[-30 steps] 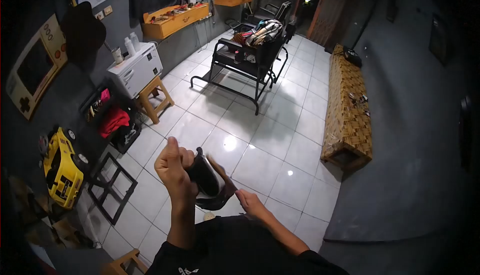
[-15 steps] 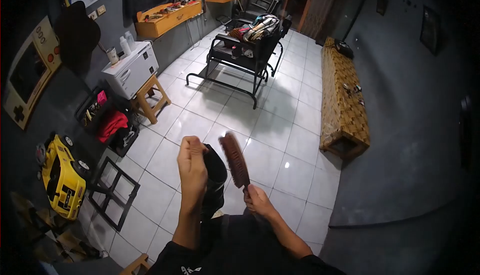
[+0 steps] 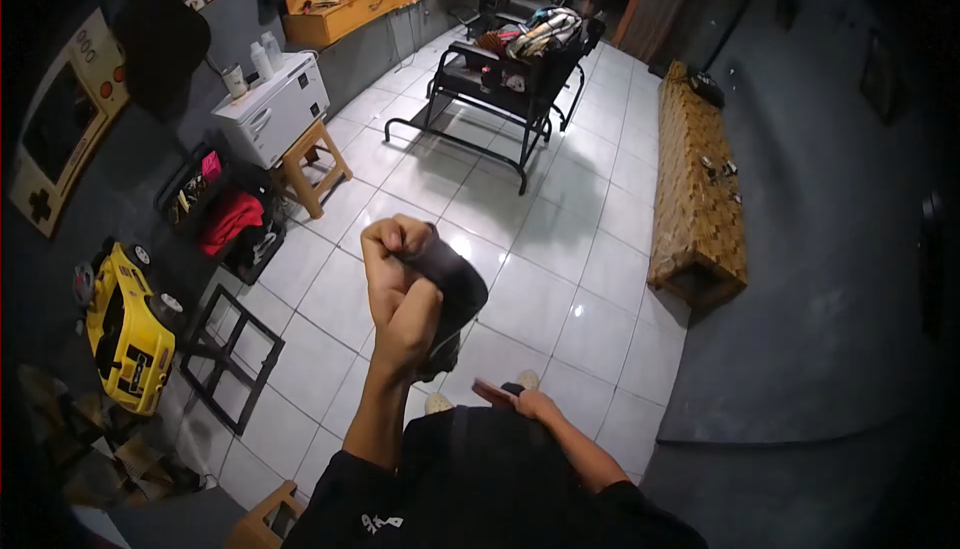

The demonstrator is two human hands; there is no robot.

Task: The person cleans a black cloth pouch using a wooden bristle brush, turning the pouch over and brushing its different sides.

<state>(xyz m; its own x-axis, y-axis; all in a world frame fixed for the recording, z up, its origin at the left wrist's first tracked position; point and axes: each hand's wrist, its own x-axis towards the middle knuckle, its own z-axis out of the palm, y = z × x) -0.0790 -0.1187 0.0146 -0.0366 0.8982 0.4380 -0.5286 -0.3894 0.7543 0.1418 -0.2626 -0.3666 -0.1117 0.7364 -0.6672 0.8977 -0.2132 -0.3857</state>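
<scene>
Raised in front of my body, my left hand (image 3: pixel 403 299) is closed on a black, curved, glossy item (image 3: pixel 455 294), which hangs on the hand's right side; its exact kind is unclear. Lower and to the right, near my waist, my right hand (image 3: pixel 537 406) grips a brown brush (image 3: pixel 494 393). The brush lies nearly flat, pointing left, and its bristles cannot be made out. A gap separates the brush from the black item.
A black metal-framed chair (image 3: pixel 490 84) holds a cloth bundle. A wooden stool (image 3: pixel 312 169) stands by a white cabinet (image 3: pixel 275 114). At left are a yellow toy car (image 3: pixel 130 329) and black frame (image 3: pixel 232 359); at right, a long woven bench (image 3: pixel 695 189).
My left hand has risen and shifted right with the black item. My right hand has moved slightly right, and the brush has swung down from upright beside the item to low near my waist.
</scene>
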